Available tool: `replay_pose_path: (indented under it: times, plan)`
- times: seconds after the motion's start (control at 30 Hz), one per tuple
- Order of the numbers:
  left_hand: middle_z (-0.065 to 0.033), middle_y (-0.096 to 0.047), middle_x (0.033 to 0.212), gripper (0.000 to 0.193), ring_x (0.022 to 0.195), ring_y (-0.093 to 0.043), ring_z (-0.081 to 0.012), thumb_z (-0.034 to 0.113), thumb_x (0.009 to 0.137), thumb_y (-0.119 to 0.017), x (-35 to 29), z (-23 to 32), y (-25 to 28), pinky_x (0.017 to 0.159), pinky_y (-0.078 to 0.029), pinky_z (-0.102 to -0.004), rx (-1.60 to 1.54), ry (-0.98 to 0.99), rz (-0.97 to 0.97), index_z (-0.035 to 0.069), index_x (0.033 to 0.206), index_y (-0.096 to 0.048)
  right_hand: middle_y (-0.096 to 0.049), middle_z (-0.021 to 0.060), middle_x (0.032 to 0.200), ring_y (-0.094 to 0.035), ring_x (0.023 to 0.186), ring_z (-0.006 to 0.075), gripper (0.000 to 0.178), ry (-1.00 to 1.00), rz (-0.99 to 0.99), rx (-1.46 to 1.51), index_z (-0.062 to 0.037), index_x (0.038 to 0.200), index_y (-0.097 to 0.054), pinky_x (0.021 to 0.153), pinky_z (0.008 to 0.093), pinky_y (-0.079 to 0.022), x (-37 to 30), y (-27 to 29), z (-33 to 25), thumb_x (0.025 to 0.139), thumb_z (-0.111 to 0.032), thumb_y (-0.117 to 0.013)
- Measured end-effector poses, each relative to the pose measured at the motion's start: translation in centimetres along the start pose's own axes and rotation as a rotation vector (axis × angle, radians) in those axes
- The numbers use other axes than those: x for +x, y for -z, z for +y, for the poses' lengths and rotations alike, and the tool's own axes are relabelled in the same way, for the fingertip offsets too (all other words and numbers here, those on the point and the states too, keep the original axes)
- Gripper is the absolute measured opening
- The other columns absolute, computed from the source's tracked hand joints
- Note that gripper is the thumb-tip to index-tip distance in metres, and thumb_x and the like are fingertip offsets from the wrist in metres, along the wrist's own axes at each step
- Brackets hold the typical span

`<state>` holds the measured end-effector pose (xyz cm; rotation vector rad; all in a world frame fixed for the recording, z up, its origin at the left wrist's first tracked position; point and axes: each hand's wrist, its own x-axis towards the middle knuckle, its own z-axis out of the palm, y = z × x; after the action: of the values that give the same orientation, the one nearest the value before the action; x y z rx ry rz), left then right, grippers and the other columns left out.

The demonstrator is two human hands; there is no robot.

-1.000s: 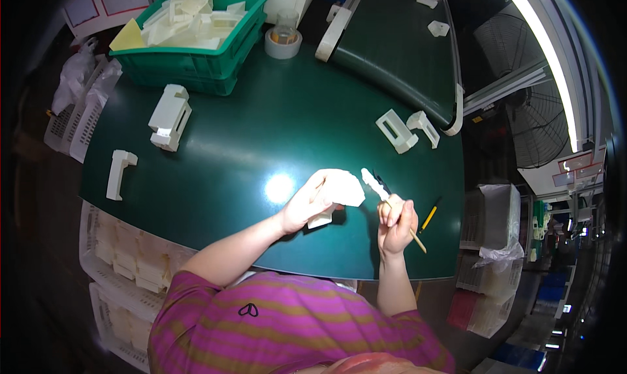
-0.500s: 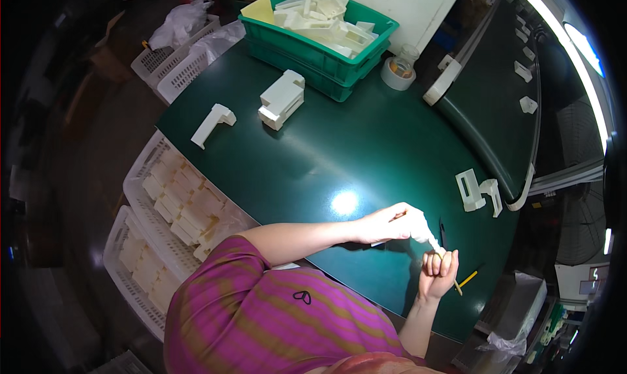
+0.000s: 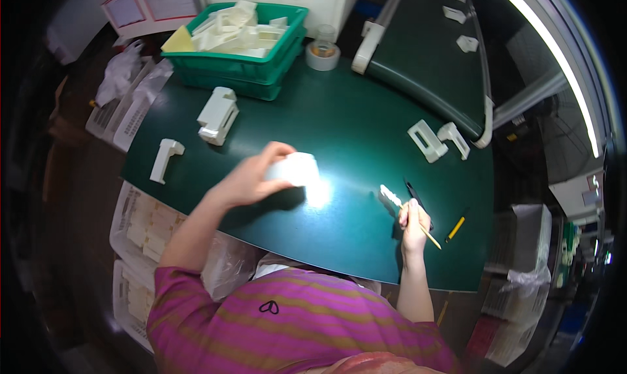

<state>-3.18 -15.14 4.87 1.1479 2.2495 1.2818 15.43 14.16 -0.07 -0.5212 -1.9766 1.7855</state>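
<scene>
My left hand [image 3: 245,179] grips a white plastic part [image 3: 299,169] raised over the green table; the part is slightly smeared by motion. My right hand [image 3: 413,227] is closed round a thin wooden stick [image 3: 431,239]. White wadding [image 3: 390,195] covers the stick's far end, and its bare end points toward the table's right front. Just beyond my right fingers lies a black slim tool [image 3: 411,190]. A yellow-handled tool [image 3: 456,229] rests to the right of that hand. Farther left on the table are a blocky white part [image 3: 218,116] and a slimmer white part [image 3: 166,160].
Stacked green bins [image 3: 281,64] hold white parts at the back. Beside them stands a glass jar on a tape roll [image 3: 322,57]. A conveyor [image 3: 424,54] carries white pieces, with two white parts [image 3: 428,141] near its end. White baskets [image 3: 124,243] sit off the table's left edge.
My left hand has moved left, away from my right hand, with the white part. The stick's white end now shows apart from the part. The view has shifted too.
</scene>
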Motion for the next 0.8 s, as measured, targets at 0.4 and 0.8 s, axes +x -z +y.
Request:
replay_pose_path:
  times: [0.4, 0.8]
  plan:
    - [-0.0105, -0.044, 0.134, 0.030, 0.111, -0.051, -0.0337, 0.007, 0.076, -0.063, -10.6, -1.4, 0.6, 0.096, -0.040, -0.0448, 0.428, 0.290, 0.269, 0.011, 0.105, -0.060, -0.044, -0.0018, 0.054, -0.035, 0.046, 0.0036, 0.042, -0.057, -0.086, 0.019, -0.0069, 0.060, -0.049, 0.045, 0.0189, -0.026, 0.1, -1.1, 2.8, 0.097, -0.024, -0.042]
    - [-0.0062, -0.038, 0.140, 0.044, 0.132, -0.030, -0.0294, 0.006, 0.075, -0.062, -14.0, -8.0, 6.0, 0.108, -0.020, -0.0502, 1.027, 0.314, 0.539, 0.014, 0.118, -0.054, -0.050, -0.0018, 0.060, -0.039, 0.050, 0.0039, 0.031, -0.063, -0.117, -0.137, -0.0064, 0.069, -0.056, 0.047, 0.0191, -0.028, 0.9, -2.8, 1.7, 0.094, -0.023, -0.049]
